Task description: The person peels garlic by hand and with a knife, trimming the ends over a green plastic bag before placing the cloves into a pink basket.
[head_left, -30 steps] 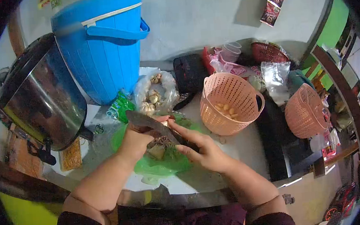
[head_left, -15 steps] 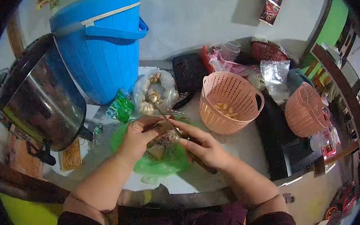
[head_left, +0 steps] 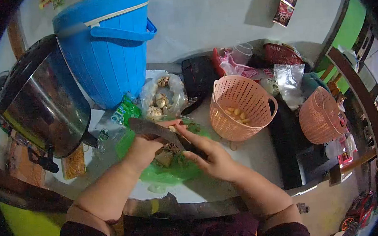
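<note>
Garlic clove (head_left: 172, 128), to judge by its pale colour, sits near the centre of the head view, in front of me and just past the far edge of my knife (head_left: 154, 129). My left hand (head_left: 143, 149) is nearer to it: those fingers are pinching the clove from the left, partly hidden by the blade. The clove is too small and too covered for me to tell its long axis. My right hand (head_left: 216, 160) has its fingers wrapped on the knife, thumb bent on the near side, forefinger stretched forward with its tip touching the clove or just beside it; I cannot tell which. The broad, dark blade runs diagonally, its free end to the upper left above my left hand.

Below both hands, a green plastic bag (head_left: 175, 174) lies on the pale bench (head_left: 254, 157), with dry peelings (head_left: 167, 157) on it. Beyond, whole garlic bulbs (head_left: 162, 101) sit in a clear bag (head_left: 179, 96). To the right, a pink basket (head_left: 225, 124) holds pale cloves (head_left: 237, 114).

Dark red sachets (head_left: 284, 13) hang at upper right, their light lettering too blurred to read. A green packet (head_left: 128, 110) left of the bulbs has marks I cannot make out either.
</note>
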`<state>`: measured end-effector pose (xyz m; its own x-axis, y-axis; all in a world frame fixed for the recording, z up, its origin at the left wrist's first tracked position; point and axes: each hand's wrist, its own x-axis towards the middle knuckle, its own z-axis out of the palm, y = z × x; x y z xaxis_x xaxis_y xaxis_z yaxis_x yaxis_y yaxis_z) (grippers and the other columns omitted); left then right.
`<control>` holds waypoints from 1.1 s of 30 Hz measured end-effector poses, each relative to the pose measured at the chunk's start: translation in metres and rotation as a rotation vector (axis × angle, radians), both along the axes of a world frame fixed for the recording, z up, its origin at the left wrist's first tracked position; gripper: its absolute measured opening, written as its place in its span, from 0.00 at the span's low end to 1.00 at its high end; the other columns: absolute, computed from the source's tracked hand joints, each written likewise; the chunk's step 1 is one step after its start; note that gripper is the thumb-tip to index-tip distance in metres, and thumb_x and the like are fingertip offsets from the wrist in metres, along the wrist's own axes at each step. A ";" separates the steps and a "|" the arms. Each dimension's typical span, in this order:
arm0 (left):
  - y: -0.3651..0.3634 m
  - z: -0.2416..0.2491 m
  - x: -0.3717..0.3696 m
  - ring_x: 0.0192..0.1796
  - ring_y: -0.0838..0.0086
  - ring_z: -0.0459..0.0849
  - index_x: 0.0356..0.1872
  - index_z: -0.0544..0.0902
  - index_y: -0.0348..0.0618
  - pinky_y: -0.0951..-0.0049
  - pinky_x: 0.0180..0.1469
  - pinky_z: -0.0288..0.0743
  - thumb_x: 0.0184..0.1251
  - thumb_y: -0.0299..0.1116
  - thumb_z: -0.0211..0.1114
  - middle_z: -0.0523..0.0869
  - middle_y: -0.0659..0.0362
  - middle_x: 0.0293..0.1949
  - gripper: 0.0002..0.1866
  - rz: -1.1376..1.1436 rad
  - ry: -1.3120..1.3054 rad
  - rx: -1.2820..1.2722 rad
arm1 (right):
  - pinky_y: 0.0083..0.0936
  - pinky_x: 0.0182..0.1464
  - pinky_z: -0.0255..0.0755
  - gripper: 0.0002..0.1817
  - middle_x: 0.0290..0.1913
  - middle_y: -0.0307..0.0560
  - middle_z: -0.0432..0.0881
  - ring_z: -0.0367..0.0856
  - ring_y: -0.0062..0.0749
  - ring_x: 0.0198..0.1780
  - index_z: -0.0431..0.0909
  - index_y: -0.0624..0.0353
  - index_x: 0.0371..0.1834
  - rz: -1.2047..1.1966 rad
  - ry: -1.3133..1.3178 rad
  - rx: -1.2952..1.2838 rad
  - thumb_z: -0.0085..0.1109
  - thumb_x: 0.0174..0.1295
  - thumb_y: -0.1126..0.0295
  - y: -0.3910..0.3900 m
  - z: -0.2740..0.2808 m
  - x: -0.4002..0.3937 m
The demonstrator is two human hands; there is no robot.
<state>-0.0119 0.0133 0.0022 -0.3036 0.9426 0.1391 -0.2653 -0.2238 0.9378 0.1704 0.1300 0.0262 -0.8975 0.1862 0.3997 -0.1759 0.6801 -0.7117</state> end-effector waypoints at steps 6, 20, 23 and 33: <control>0.000 0.003 0.004 0.55 0.74 0.81 0.58 0.78 0.36 0.74 0.59 0.73 0.63 0.17 0.60 0.83 0.56 0.54 0.21 0.075 0.096 -0.047 | 0.45 0.41 0.75 0.39 0.50 0.58 0.75 0.80 0.59 0.40 0.53 0.41 0.76 -0.235 -0.237 0.291 0.59 0.61 0.68 -0.012 0.011 0.009; 0.003 -0.009 -0.002 0.52 0.76 0.81 0.55 0.80 0.35 0.73 0.59 0.72 0.64 0.20 0.60 0.84 0.57 0.52 0.17 0.055 -0.032 -0.037 | 0.18 0.37 0.70 0.29 0.61 0.38 0.74 0.73 0.18 0.37 0.57 0.49 0.75 0.021 -0.222 -0.734 0.51 0.72 0.67 0.003 0.013 0.008; -0.001 0.001 0.001 0.56 0.73 0.80 0.55 0.80 0.34 0.71 0.62 0.70 0.63 0.20 0.59 0.83 0.54 0.55 0.18 0.057 0.033 -0.091 | 0.27 0.50 0.72 0.31 0.65 0.47 0.73 0.77 0.31 0.51 0.56 0.50 0.75 0.063 -0.100 -0.452 0.52 0.70 0.70 0.000 0.011 0.003; 0.000 -0.004 0.004 0.59 0.74 0.77 0.56 0.79 0.34 0.71 0.63 0.70 0.65 0.22 0.60 0.80 0.55 0.60 0.17 0.123 0.252 0.007 | 0.43 0.52 0.74 0.35 0.59 0.60 0.75 0.78 0.60 0.53 0.55 0.43 0.75 -0.151 -0.277 0.102 0.56 0.66 0.68 -0.007 0.016 0.006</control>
<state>-0.0079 0.0132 -0.0020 -0.3705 0.8995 0.2314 0.0057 -0.2469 0.9690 0.1768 0.1234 0.0422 -0.9401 0.2969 0.1673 0.1232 0.7538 -0.6455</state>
